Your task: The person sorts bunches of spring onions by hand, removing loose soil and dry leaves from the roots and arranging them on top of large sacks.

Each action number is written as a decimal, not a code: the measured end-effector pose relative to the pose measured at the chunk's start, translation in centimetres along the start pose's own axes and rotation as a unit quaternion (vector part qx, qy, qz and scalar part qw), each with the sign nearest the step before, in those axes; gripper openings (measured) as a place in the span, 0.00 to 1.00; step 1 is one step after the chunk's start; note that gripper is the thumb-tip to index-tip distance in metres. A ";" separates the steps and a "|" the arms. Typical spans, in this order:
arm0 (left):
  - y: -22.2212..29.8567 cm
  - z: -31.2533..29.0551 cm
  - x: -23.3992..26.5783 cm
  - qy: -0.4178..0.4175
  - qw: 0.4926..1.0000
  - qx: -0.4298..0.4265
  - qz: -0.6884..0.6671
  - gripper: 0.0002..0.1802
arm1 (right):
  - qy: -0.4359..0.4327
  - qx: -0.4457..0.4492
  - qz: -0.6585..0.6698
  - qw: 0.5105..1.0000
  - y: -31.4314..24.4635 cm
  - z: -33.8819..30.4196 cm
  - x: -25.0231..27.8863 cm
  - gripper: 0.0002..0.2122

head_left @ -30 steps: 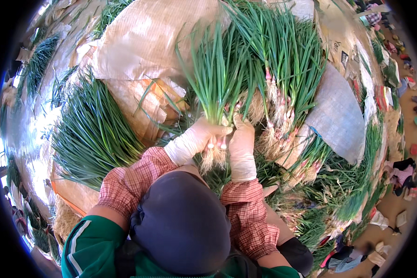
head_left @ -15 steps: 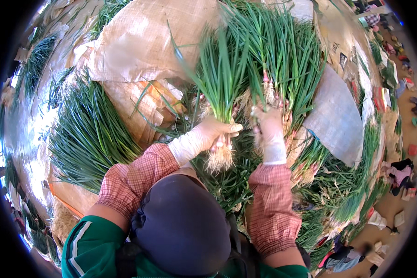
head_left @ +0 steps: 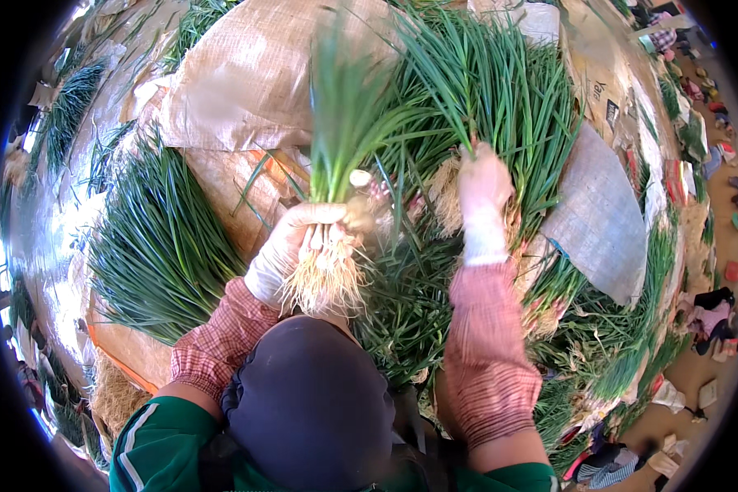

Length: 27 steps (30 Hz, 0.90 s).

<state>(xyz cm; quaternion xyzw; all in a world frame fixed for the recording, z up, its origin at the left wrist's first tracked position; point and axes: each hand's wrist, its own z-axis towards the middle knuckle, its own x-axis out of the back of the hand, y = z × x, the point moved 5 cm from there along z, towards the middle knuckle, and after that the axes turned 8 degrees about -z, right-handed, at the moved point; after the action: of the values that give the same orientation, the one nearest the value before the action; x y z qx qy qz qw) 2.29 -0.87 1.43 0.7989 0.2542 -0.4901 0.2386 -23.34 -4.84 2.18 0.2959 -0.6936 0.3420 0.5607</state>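
Observation:
My left hand (head_left: 291, 242), in a pale glove, is closed round a bunch of spring onions (head_left: 328, 176) just above their bulbs. The bunch stands upright, its leaves blurred, with whitish bulbs and hairy roots hanging below my fingers. To the right, my gloved right hand (head_left: 485, 184) reaches to the big heap of spring onions (head_left: 517, 107). Its fingers are closed at the base of some green stems there, and the fingertips are partly hidden. Roots and pinkish bulbs of the heap show beside that hand.
A thick bundle of green leaves (head_left: 160, 238) lies at the left on brown sacking. A woven sack (head_left: 246, 74) covers the far middle, and a grey sack flap (head_left: 603, 213) lies at the right. Loose leaves (head_left: 406, 303) litter the space between my arms.
My left hand has drawn the bunch left and nearer, and its leaves now swing upright. My right hand has moved slightly farther away, up to the stems in the heap.

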 end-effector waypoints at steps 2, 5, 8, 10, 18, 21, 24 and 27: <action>0.1 0.2 -2.8 0.026 0.999 -0.032 -0.001 0.20 | 0.047 0.061 -0.199 0.977 2.4 3.6 0.2 0.11; 0.7 1.2 -1.9 0.049 0.989 0.030 0.139 0.19 | 0.032 0.044 -0.178 0.983 2.5 2.6 0.8 0.13; -0.6 2.5 0.3 0.059 0.975 -0.014 0.212 0.11 | 0.055 0.059 -0.110 0.991 1.3 -4.0 1.5 0.11; -3.1 3.9 1.3 0.046 0.974 0.048 0.214 0.09 | 0.095 0.098 -0.074 0.988 3.0 -7.8 1.7 0.09; -4.4 3.4 2.1 0.105 0.903 0.123 0.398 0.11 | -0.086 -0.131 0.512 0.845 1.3 -12.4 -1.6 0.11; -5.3 3.1 2.6 0.134 0.893 0.097 0.419 0.12 | -0.161 -0.038 0.470 0.867 0.0 -10.1 -6.2 0.11; -4.5 2.7 2.9 0.147 0.899 0.067 0.407 0.13 | -0.153 -0.225 0.645 0.714 0.3 -12.0 -8.2 0.08; -5.8 4.2 3.4 0.126 0.911 0.103 0.380 0.11 | -0.079 -0.321 0.795 0.509 3.4 -12.0 -9.2 0.10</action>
<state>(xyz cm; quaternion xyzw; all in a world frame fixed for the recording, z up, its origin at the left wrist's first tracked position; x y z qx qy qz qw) -2.88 1.46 -4.08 0.9103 -0.0923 -0.2815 0.2891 -17.30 7.07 -5.71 -0.5536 -0.7425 0.3733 0.0538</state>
